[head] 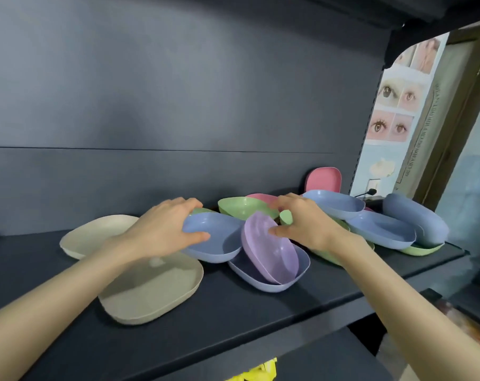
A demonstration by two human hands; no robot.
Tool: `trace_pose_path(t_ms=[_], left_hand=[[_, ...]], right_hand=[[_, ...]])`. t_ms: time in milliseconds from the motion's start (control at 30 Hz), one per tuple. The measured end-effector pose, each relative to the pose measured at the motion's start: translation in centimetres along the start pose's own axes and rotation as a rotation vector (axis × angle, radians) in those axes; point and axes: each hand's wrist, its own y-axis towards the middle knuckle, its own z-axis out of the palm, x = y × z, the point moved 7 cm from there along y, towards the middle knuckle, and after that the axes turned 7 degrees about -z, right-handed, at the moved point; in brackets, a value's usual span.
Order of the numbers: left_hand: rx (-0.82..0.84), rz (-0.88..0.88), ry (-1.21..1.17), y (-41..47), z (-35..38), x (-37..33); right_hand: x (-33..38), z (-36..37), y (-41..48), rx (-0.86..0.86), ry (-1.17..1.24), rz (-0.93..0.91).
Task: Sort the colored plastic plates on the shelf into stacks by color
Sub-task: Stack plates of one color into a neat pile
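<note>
Colored plastic plates lie jumbled on a dark shelf. My left hand grips the rim of a blue plate, thumb inside and fingers over the far edge. My right hand holds a purple plate that stands tilted inside another blue plate; its fingers also touch a green plate. Two beige plates lie at the left. More green, pink and blue plates pile up at the right.
The shelf's dark back wall rises right behind the plates. The shelf ends at the right by an upright, with a poster beyond it. Yellow goods show on a lower level.
</note>
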Motion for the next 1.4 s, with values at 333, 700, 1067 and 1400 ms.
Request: trace_pose_path(t_ms=[333, 700, 1067, 1400], left_hand=[[0.171, -0.230, 0.020, 4.2, 3.8, 3.0], [0.114, -0.440, -0.205, 4.4, 3.2, 4.0], [-0.083, -0.500, -0.630, -0.1, -2.6, 1.5], [-0.435, -0.597, -0.853, -9.6, -5.7, 3.1]], right_hand=[[-3.4, 2.5, 5.9, 0.155, 0.149, -0.151], [-4.5, 3.5, 7.5, 0.248, 0.482, -0.283], [-3.1, 0.4, 7.1, 0.013, 0.792, -0.258], [4.5, 0.6, 4.9, -0.078, 1.015, -0.265]])
